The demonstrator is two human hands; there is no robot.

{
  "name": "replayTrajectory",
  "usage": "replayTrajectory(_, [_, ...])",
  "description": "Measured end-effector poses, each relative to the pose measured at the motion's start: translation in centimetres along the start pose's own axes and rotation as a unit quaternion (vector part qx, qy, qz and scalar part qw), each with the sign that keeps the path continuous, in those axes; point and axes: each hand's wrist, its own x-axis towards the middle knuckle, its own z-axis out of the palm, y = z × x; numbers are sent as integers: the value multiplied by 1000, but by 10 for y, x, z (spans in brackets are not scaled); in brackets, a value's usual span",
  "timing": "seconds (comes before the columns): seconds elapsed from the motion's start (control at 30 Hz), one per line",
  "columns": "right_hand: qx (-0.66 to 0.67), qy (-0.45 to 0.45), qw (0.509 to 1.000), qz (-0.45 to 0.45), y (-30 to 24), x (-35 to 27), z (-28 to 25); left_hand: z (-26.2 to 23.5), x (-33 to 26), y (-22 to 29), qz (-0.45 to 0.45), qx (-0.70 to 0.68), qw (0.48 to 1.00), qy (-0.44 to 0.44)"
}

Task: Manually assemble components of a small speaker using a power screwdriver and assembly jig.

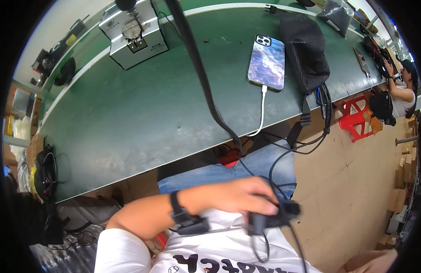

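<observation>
My left hand (240, 194) reaches across in front of my shirt, with its fingers closed round a small black device (276, 216) that has cables attached. The hand and device are slightly smeared by motion. On my left wrist is a black strap with a black module (192, 224). Part of my right hand or forearm (372, 262) shows at the lower right edge; its fingers cannot be made out. Black cables (306, 148) run from the device up toward the bench, over my jeans.
Ahead is a green bench (128, 123), holding a white machine (137, 38), a phone (267, 61) on a white charging cable (263, 111) and a black mesh pouch (306, 50). A thick black cable (196, 68) crosses the view. Rightward are a red stool (356, 118) and another person (401, 93).
</observation>
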Motion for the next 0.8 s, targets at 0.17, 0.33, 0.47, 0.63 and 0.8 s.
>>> replayTrajectory(0.17, [-50,124,978,-162,-20,174,-38,-26,-87,-8,-105,-193,936,276])
replayTrajectory(0.33, [-383,417,785,-252,-6,341,-47,-41,-178,-67,282,-317,580,695])
replayTrajectory(0.47, [-412,410,733,-353,-45,372,-30,-40,-232,-114,321,-332,448,765])
replayTrajectory(0.63, [-527,247,738,-341,-66,397,-19,-71,-289,-182,328,-351,327,814])
replayTrajectory(0.8, [-191,296,873,-339,-123,457,45,-57,-219,-114,326,-346,379,794])
